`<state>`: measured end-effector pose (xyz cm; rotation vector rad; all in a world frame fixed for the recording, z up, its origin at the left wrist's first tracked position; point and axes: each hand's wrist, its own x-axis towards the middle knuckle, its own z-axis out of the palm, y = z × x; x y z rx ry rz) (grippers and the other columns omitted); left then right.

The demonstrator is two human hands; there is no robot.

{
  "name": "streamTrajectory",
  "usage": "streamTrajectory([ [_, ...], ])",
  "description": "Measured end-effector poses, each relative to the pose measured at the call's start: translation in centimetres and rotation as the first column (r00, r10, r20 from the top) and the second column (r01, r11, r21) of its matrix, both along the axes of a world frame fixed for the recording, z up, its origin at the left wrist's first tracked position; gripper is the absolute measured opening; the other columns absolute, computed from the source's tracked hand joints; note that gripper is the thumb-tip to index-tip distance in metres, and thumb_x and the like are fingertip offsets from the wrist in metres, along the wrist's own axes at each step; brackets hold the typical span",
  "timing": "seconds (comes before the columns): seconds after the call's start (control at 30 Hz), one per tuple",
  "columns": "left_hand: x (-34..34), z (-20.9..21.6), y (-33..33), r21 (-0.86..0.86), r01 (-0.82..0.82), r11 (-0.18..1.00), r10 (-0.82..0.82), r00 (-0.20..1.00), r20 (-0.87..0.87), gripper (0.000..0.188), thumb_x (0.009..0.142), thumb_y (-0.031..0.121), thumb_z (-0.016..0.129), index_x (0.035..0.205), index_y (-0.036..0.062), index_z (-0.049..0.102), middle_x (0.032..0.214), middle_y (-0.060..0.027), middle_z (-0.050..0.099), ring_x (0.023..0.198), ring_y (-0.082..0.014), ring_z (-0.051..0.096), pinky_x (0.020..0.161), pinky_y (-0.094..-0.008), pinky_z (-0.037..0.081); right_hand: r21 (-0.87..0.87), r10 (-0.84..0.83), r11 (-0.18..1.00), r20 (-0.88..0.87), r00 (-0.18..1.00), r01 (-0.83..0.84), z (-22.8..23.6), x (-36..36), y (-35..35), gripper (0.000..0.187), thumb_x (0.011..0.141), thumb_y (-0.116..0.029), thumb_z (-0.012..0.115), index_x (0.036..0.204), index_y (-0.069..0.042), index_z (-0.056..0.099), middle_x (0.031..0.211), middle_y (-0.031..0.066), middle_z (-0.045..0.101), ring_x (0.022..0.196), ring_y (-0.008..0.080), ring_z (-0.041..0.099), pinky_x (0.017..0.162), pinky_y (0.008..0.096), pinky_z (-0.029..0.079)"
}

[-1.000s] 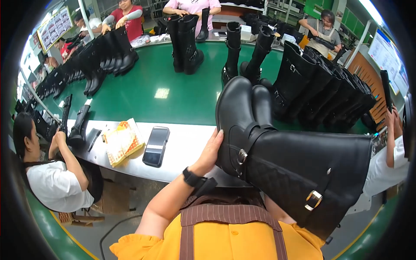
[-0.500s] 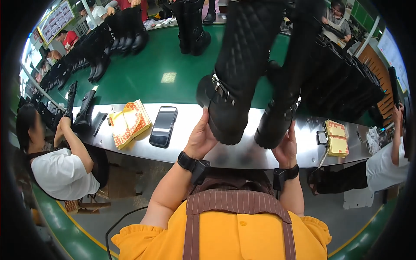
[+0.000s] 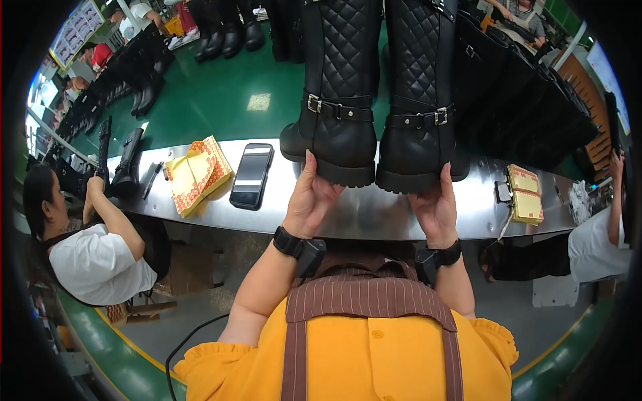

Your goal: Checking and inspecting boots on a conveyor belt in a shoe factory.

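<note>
Two tall black quilted boots with buckled ankle straps stand side by side in front of me, held up by their soles. My left hand (image 3: 312, 200) grips the left boot (image 3: 340, 130), thumb against its side and fingers beneath the sole. Around the underside of the right boot (image 3: 418, 134), my right hand (image 3: 433, 206) is closed the same way. The heels of the boots nearly touch each other. Their upper shafts run out past the top edge of the view.
A phone (image 3: 253, 176) and a stack of yellow-and-red printed paper (image 3: 198, 175) lie on the metal table edge (image 3: 281, 217) to the left. Yellow pads (image 3: 527, 195) lie to the right. Rows of black boots (image 3: 521, 110) stand on the green belt (image 3: 221, 100). A co-worker (image 3: 97, 247) sits at left.
Both boots have turned and been brought level together, so their buckled sides now show evenly. Before, they were tilted and apart. Boots farther along the green belt have shifted.
</note>
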<state>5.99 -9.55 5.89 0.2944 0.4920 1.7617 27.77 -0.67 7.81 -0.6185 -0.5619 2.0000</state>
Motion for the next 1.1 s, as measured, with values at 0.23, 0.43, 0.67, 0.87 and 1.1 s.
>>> streamTrajectory([
  [0.23, -0.3, -1.0, -0.1, -0.01, -0.019, 1.0, 0.019, 1.0, -0.004, 0.055, 0.096, 0.045, 0.051, 0.138, 0.0116, 0.04, 0.137, -0.0052, 0.052, 0.125, -0.0199, 0.051, 0.102, -0.0361, 0.043, 0.02, -0.016, 1.0, 0.019, 1.0, 0.015, -0.4, -0.1, 0.3, 0.053, 0.094, -0.045, 0.059, 0.13, -0.007, 0.05, 0.126, 0.0087, 0.057, 0.115, 0.0229, 0.054, 0.099, 0.0382, 0.045],
  [0.43, -0.1, -1.2, -0.3, -0.036, -0.037, 0.999, 0.035, 0.998, -0.047, 0.061, 0.098, 0.046, 0.045, 0.147, 0.0128, 0.03, 0.147, -0.008, 0.042, 0.134, -0.0255, 0.041, 0.11, -0.0442, 0.035, 0.015, 0.006, 1.0, 0.059, 0.998, -0.007, -1.8, -0.1, 0.7, 0.05, 0.093, -0.05, 0.057, 0.129, -0.014, 0.054, 0.12, 0.0029, 0.063, 0.105, 0.017, 0.059, 0.084, 0.032, 0.048],
  [0.67, 0.1, -1.0, 0.0, 0.0, -0.061, 0.998, 0.061, 0.995, -0.075, 0.059, 0.097, 0.044, 0.05, 0.145, 0.0149, 0.033, 0.146, -0.0067, 0.043, 0.134, -0.0245, 0.042, 0.111, -0.044, 0.033, 0.01, -0.039, 0.999, 0.106, 0.994, 0.038, -3.2, 0.3, 0.8, 0.06, 0.094, -0.053, 0.053, 0.135, -0.01, 0.048, 0.131, 0.008, 0.057, 0.117, 0.0238, 0.055, 0.095, 0.0397, 0.046],
  [0.87, -0.1, -1.8, 0.2, -0.023, -0.072, 0.997, 0.071, 0.996, -0.055, 0.058, 0.096, 0.043, 0.053, 0.143, 0.0149, 0.035, 0.144, -0.0065, 0.046, 0.132, -0.024, 0.044, 0.109, -0.0434, 0.034, 0.054, -0.061, 0.997, 0.108, 0.992, 0.056, -3.7, 0.5, 0.8, 0.058, 0.093, -0.05, 0.055, 0.133, -0.01, 0.049, 0.129, 0.0072, 0.058, 0.114, 0.0237, 0.056, 0.093, 0.0405, 0.047],
  [1.1, 0.0, -1.3, 0.0, -0.011, -0.079, 0.997, 0.078, 0.995, -0.064, 0.059, 0.096, 0.042, 0.053, 0.143, 0.0127, 0.034, 0.144, -0.0075, 0.045, 0.132, -0.0241, 0.044, 0.11, -0.0426, 0.034, 0.015, -0.089, 0.996, 0.123, 0.988, 0.088, -3.1, 0.2, 0.7, 0.055, 0.095, -0.048, 0.054, 0.134, -0.009, 0.049, 0.131, 0.0068, 0.057, 0.117, 0.0237, 0.055, 0.099, 0.04, 0.043],
])
